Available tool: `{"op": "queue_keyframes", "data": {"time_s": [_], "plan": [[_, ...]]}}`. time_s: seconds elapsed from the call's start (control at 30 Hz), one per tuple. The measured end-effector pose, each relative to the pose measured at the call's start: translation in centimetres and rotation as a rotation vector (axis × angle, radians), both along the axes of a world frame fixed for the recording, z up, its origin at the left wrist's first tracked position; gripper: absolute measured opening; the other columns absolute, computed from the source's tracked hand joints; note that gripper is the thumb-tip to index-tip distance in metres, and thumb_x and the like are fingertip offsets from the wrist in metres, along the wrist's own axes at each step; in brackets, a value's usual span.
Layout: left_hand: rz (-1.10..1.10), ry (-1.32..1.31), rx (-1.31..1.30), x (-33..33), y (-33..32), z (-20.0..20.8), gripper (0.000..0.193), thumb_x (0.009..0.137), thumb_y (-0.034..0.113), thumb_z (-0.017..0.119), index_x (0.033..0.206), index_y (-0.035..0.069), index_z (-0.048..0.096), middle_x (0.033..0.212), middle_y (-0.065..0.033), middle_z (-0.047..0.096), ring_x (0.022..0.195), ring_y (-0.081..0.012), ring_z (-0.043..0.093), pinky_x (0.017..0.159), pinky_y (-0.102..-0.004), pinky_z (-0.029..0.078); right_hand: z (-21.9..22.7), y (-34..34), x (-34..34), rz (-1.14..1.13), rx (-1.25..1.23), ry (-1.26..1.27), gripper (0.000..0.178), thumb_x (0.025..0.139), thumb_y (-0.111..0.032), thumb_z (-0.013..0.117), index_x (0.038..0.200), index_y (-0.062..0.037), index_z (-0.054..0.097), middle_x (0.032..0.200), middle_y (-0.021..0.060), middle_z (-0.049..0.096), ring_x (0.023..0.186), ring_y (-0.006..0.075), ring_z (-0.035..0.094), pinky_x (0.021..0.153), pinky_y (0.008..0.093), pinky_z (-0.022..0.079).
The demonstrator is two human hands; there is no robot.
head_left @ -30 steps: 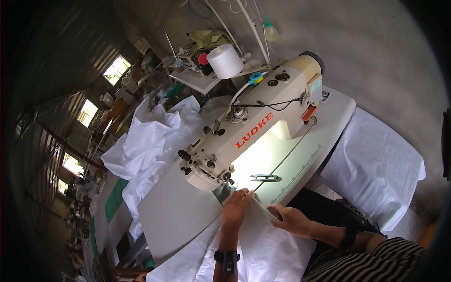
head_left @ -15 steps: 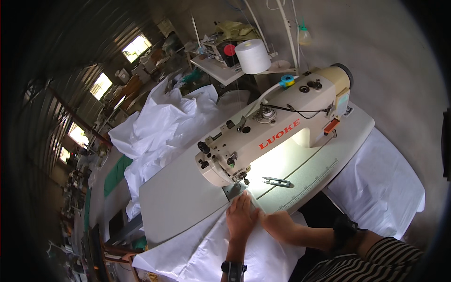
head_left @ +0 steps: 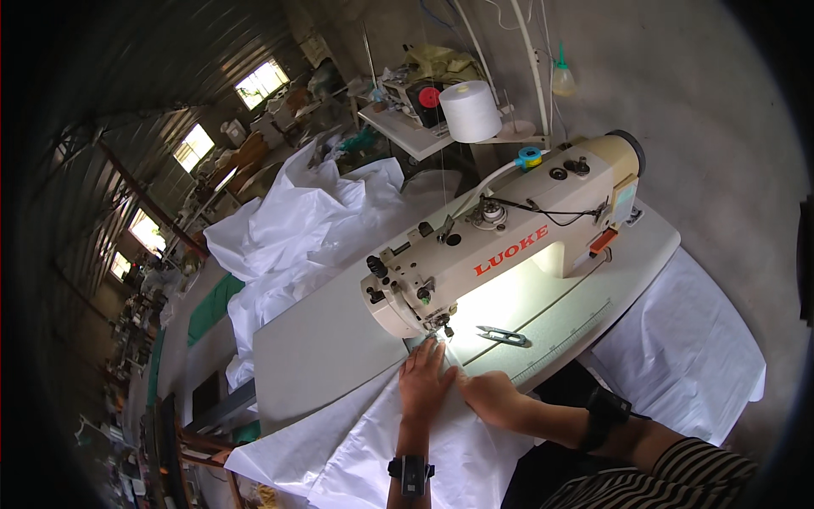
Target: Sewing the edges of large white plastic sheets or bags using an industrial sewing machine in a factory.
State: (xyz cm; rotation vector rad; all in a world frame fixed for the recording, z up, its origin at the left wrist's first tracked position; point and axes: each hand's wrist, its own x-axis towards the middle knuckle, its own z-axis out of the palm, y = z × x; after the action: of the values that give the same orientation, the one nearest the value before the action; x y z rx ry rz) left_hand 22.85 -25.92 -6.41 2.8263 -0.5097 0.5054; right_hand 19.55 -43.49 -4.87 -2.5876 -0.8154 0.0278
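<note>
We find the right hand [head_left: 492, 399] moved since one second ago: it then stood apart from the left hand [head_left: 426, 383], thumb and fingers parted, and now lies curled just beside it. We also note that the whole view has shifted, with the machine [head_left: 462, 263] sitting farther right.

We see the white cloth [head_left: 373, 458] at the front edge of the worktop [head_left: 331, 356], part of it lying on top near the machine's needle end [head_left: 441, 322] and the rest hanging over that edge. On it the left hand rests flat, fingers extended and slightly spread, fingertips near the needle end. For the right hand, the fingers are bent inward at the cloth and their tips hidden; we cannot tell whether it grips the cloth.

To the right of the needle end we observe a pair of snips [head_left: 504, 337], lying bare on the lit worktop between the machine and the front edge. Toward the right end of that edge runs a printed ruler [head_left: 564, 341]. Beyond the worktop's right end we see a second white cloth [head_left: 687, 339]; beyond its back edge, a white heap [head_left: 305, 212] to the left and a thread cone [head_left: 470, 112].
</note>
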Motion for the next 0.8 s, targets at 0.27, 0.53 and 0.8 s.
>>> {"op": "queue_keyframes", "data": {"time_s": [0.27, 0.53, 0.8], "plan": [[0.05, -0.01, -0.041, -0.4, -0.8, -1.0, 0.045, 0.089, 0.03, 0.065, 0.131, 0.016, 0.062, 0.143, -0.015, 0.051, 0.132, -0.0352, 0.047, 0.111, -0.0469, 0.037, -0.3, -0.6, 0.6, 0.026, 0.001, -0.008, 0.026, 0.085, -0.006, 0.056, 0.107, 0.0079, 0.058, 0.067, 0.0151, 0.067, 0.062, 0.0311, 0.069, 0.054, 0.041, 0.053], [-0.053, 0.08, -0.048, 0.2, 0.5, -0.1, 0.041, 0.095, 0.024, 0.059, 0.135, 0.013, 0.058, 0.145, -0.0209, 0.048, 0.136, -0.0421, 0.041, 0.114, -0.0484, 0.033, 1.1, -3.1, 9.4, -0.113, 0.458, -0.099, 0.019, 0.097, -0.023, 0.055, 0.09, -0.0092, 0.066, 0.069, 0.0089, 0.068, 0.065, 0.0284, 0.068, 0.061, 0.0401, 0.052], [-0.08, 0.065, -0.034, 0.4, 0.9, -0.5, 0.038, 0.096, 0.026, 0.057, 0.133, 0.018, 0.061, 0.145, -0.0224, 0.047, 0.136, -0.0438, 0.042, 0.114, -0.0492, 0.033, 0.9, -2.7, 10.1, -0.106, 0.65, -0.137, 0.018, 0.096, -0.024, 0.057, 0.094, -0.0111, 0.069, 0.067, 0.0059, 0.067, 0.063, 0.0264, 0.067, 0.06, 0.0388, 0.052]]}}
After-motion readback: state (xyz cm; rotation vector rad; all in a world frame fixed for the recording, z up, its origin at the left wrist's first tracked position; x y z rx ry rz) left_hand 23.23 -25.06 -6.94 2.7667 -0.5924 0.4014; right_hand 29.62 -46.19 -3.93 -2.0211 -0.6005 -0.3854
